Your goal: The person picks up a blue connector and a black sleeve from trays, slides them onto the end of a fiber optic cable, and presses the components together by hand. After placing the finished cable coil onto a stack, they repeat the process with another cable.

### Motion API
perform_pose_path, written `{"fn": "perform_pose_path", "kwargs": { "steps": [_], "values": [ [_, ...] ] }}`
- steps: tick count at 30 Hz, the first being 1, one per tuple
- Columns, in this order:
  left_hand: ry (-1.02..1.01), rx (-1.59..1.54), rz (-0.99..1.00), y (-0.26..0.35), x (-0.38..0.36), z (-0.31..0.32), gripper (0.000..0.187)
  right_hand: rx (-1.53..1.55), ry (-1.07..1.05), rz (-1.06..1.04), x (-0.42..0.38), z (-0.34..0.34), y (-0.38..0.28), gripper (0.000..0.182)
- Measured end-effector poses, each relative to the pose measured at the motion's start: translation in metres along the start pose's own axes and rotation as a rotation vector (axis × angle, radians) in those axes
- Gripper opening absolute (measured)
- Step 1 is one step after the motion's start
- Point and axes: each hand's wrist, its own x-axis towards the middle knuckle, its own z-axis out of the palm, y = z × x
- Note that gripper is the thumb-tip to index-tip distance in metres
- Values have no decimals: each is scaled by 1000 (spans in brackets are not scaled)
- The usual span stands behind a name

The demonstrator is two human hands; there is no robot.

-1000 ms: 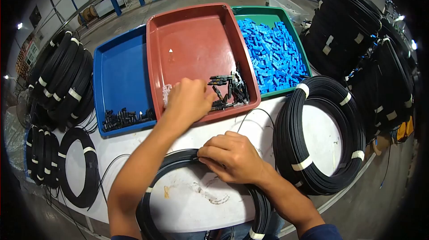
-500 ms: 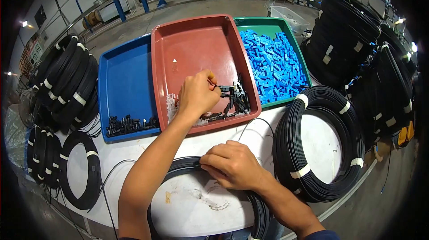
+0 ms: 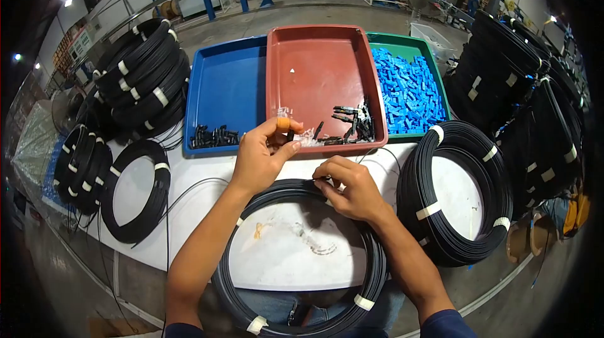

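Note:
My left hand (image 3: 267, 155) is raised just in front of the red tray (image 3: 314, 80). Thumb and fingers pinch a small black plastic connector (image 3: 290, 136), and an orange wrap covers one fingertip. My right hand (image 3: 352, 188) is closed at the far side of a black cable coil (image 3: 375, 262) bound with white tape. Its fingers pinch the cable there, though they hide most of what they hold. In the red tray's near end lie black connectors (image 3: 358, 125) and small clear pieces (image 3: 307, 138).
The blue tray (image 3: 229, 80) holds black parts (image 3: 214, 137) at its near end. Blue connectors (image 3: 409, 89) fill much of the green tray (image 3: 367, 39). Taped cable coils stand at left (image 3: 141, 80) and right (image 3: 415, 199). A loose cable (image 3: 195, 186) crosses the white table (image 3: 296, 269).
My left hand has come back from inside the red tray with a black connector. The right hand stays at the coil, and the view has shifted.

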Motion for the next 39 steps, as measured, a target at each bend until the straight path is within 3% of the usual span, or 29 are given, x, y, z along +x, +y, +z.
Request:
{"fn": "perform_pose_path", "kwargs": {
  "steps": [3,9,11,26,34,39],
  "values": [
    [36,56,27,9,-22,-2,35,60,-36,91,0,-3,-4,16],
    [-32,-4,-25,-5,-33,-15,36,56,-52,34,2,-4,-8,15],
    [-34,112,9,-7,-33,-17,35,81,-43,62,2,-3,-9,14],
    [-46,145,213,-18,-34,-13,37,102,-3,38,2,-2,-5,13],
    [-159,262,175,-7,-35,-11,34,100,96,-50,2,1,-4,15],
    [-161,285,147,-13,-37,-10,32,91,112,18,1,-1,-4,18]
  ]
}}
